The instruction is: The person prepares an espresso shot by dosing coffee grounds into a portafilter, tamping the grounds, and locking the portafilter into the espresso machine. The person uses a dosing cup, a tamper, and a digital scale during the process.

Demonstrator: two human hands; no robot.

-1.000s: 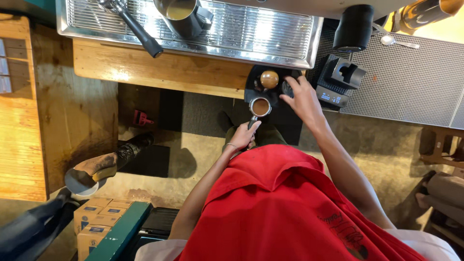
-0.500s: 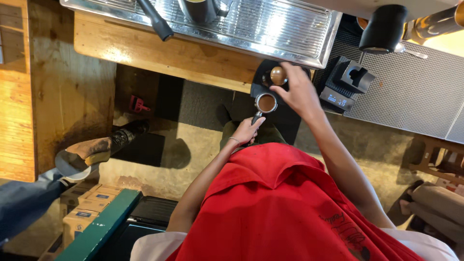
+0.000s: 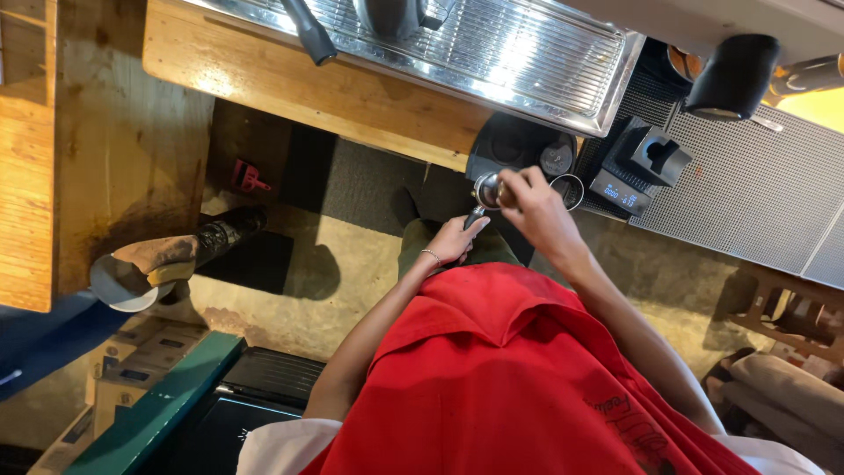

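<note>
Since a second ago my right hand [image 3: 532,207] has closed over the tamper [image 3: 503,192], whose round wooden knob stood free before; only a sliver of it shows now between my fingers, and it sits down in the basket of the portafilter [image 3: 486,191], hiding the coffee that was visible. I judge that the grounds are being pressed. The portafilter rests at the edge of the black tamping mat [image 3: 519,145], just left of the small scale [image 3: 620,192]. My left hand [image 3: 453,239] wraps its handle from below, fingers curled shut round it. My right wrist is bent, forearm angled down and forward over the basket.
</note>
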